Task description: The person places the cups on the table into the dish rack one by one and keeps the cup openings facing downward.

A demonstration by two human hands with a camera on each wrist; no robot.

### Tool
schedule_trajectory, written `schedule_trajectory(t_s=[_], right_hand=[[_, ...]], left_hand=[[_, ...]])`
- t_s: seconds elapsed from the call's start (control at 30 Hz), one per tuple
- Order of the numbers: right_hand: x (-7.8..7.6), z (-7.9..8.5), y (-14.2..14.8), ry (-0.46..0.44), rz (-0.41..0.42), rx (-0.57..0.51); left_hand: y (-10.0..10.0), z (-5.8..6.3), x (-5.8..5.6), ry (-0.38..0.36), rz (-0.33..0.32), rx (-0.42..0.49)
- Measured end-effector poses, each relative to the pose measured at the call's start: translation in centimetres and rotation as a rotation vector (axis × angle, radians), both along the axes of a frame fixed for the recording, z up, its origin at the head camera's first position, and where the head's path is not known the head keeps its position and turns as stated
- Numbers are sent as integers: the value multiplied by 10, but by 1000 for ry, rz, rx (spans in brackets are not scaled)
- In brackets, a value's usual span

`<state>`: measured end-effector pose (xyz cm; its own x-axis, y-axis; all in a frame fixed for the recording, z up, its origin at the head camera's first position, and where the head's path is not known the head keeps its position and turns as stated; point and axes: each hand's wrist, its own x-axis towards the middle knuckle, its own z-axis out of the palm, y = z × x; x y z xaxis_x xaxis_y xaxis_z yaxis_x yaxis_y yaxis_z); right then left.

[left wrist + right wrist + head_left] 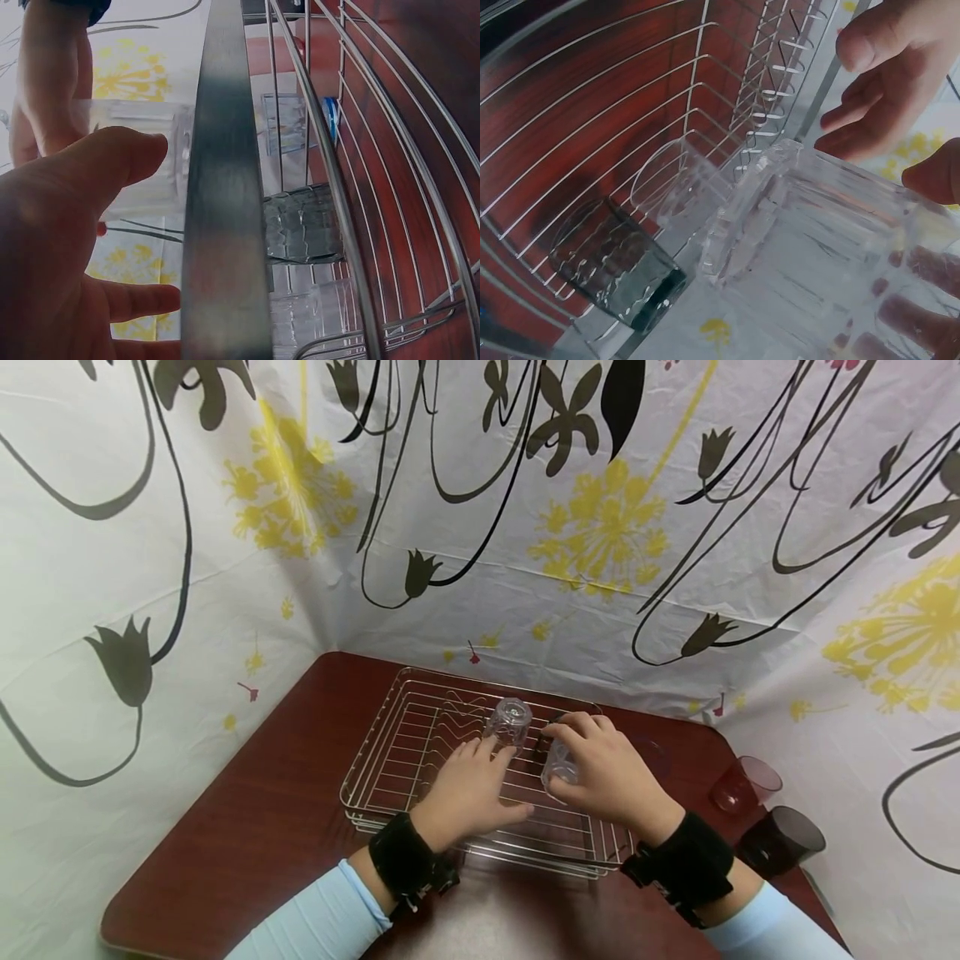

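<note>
My right hand [611, 772] grips a clear, ridged drinking glass [810, 247] above the wire dish rack [397, 760]. My left hand [468, 789] is spread just left of this glass, its fingers loosely extended and holding nothing. In the right wrist view the left hand [892, 75] appears near the glass but apart from it. A second clear glass [512, 718] stands upside down in the rack beyond my left fingertips. Beside it in the rack is a dark greenish glass [622, 270], largely hidden behind my right hand in the head view.
A translucent red cup [746, 783] and a dark cup [783, 839] stand right of the rack on the reddish-brown table [247, 827]. A clear object with a blue rim [289, 124] shows through the rack wires. Patterned white sheeting [480, 568] surrounds the table's back and sides.
</note>
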<state>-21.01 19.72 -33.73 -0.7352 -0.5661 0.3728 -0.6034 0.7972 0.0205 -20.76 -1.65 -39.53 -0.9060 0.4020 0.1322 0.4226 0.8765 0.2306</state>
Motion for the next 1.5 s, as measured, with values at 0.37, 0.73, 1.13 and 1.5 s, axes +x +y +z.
schedule_trajectory(t_s=[0.37, 0.73, 1.13, 1.5], right_hand=[[6, -3, -14, 25, 64, -12], [14, -4, -21, 62, 119, -34], [19, -3, -24, -6, 146, -91], [16, -8, -20, -30, 174, -146]], left_hand=[[5, -4, 0, 8, -11, 10], [12, -5, 0, 33, -35, 25], [12, -7, 0, 10, -66, 95], [9, -8, -4, -24, -107, 230]])
